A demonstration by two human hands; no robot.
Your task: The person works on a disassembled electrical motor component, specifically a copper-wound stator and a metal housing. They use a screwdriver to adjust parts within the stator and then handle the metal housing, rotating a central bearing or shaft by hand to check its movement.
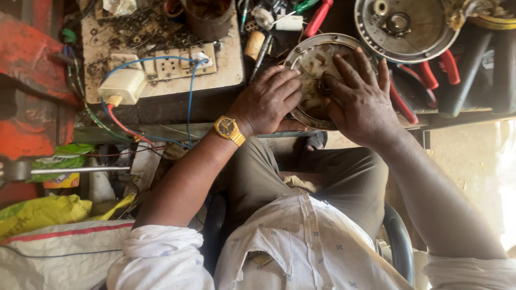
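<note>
Pressing flat on a round metal motor cover [310, 59] at the table's [226, 72] near edge: left hand [267, 100], fingers spread, steadying the rim; right hand [359, 99], fingers splayed, thumb at the centre hub, seemingly seating it. Far right: second round housing [406, 24], red-handled pliers [438, 67]. Left: socket board [172, 63], blue wire [191, 102].

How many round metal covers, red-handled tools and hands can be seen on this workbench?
Round metal covers: 2, one under both hands and one at the back
Red-handled tools: 3, a screwdriver and two pliers
Hands: 2, left hand, right hand
Total: 7
</note>
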